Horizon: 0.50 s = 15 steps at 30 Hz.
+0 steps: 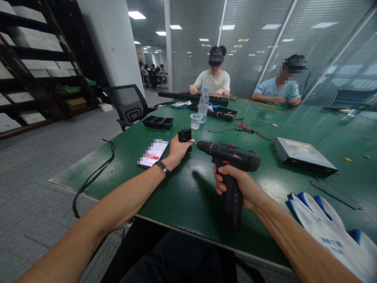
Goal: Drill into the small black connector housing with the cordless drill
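Note:
My right hand (232,179) is wrapped round the grip of a black cordless drill (232,154), its chuck pointing left. In my left hand (177,150) is a small black plastic part (185,135), held above the green table. The drill's bit reaches toward this part, close by my left thumb; whether it touches is too small to tell. A phone (153,153) with a lit screen lies just left of my left wrist, which wears a dark watch.
Beyond my hands stand a clear cup (195,121) and a water bottle (203,105). A black tray (158,122) sits further left. On the right lie a metal disc drive (304,155) and white-blue gloves (326,224). Two people sit across the green table (176,200).

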Tool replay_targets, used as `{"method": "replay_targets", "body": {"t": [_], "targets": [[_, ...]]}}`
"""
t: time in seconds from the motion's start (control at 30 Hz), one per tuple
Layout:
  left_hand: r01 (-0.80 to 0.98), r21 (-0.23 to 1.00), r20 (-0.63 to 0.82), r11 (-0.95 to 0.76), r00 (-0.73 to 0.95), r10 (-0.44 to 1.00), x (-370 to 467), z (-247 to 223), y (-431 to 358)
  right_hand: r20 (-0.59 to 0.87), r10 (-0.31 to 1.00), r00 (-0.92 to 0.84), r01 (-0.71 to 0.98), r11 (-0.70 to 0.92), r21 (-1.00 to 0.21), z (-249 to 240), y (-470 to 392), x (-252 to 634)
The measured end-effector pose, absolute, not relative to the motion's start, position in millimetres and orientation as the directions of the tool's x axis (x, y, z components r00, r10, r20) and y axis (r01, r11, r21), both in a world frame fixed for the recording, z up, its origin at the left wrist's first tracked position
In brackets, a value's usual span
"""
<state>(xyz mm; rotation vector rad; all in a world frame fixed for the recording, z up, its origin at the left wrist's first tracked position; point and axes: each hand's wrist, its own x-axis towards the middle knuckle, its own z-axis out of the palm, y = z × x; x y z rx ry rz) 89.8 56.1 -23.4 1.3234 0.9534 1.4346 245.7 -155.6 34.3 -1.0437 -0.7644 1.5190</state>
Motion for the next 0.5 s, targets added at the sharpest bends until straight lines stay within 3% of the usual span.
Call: {"method": "replay_targets", "body": {"t": [0.5], "targets": [[-0.116, 0.957, 0.27, -0.267, 0.016, 0.963, 90.5, -24.7, 57.1, -0.212, 0.977, -0.019, -0.41, -0.2, -0.89, 34.8, -154.9, 245.0]]}}
